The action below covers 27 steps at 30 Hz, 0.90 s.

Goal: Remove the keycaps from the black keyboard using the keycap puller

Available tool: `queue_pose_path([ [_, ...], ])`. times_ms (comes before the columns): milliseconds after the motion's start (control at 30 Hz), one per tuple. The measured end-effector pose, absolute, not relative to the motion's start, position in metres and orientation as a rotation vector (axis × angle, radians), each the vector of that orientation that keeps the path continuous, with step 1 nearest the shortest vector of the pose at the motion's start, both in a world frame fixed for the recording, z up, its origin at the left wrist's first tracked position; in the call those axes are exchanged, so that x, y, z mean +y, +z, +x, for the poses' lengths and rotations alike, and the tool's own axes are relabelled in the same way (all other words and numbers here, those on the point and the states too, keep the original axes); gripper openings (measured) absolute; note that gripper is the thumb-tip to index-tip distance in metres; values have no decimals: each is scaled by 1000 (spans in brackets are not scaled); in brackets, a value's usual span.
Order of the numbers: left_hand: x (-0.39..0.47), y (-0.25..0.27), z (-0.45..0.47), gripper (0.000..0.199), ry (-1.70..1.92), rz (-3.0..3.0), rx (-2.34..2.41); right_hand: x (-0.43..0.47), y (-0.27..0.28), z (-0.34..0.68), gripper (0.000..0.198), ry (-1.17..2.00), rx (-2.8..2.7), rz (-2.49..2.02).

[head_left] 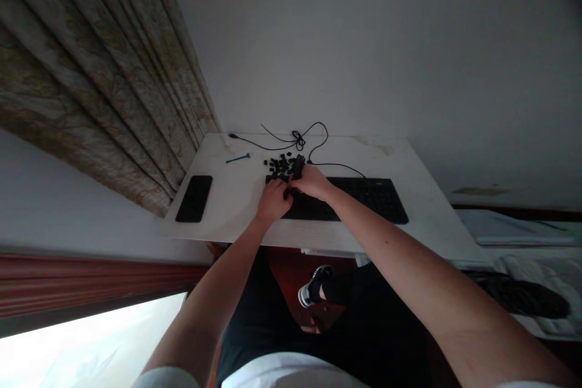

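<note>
A black keyboard [373, 197] lies on the white table, its left part covered by my hands. My left hand [273, 199] rests over the keyboard's left end with the fingers bent against it. Close beside it, my right hand [313, 183] is closed on a dark elongated object [299, 163] that points up and away; its exact kind is too dark to make out. Both hands' fingertips nearly meet above the keys. Just behind them lies a loose pile of small black keycaps [280, 163].
A black cable [299, 140] lies looped at the table's back. A thin blue tool [238, 158] and a black phone [194, 199] lie to the left on the white table [240, 209]. A patterned curtain [150, 73] hangs at the left; a wall stands behind.
</note>
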<state>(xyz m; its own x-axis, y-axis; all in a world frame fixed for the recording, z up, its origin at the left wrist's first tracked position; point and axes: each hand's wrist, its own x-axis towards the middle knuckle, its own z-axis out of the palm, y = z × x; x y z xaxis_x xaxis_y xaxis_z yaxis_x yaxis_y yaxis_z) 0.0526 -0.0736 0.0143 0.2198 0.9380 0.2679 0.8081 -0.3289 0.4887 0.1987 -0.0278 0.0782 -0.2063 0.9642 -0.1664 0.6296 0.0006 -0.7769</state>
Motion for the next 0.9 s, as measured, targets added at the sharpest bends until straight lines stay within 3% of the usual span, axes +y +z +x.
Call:
queue_pose_path([
  [600,-73,11,54,10,808,2244,1640,-38,64,216,7,1087,-1968,-1329],
  [900,-71,11,51,11,730,2337,1615,-44,79,205,8,928,-2053,-1359],
])
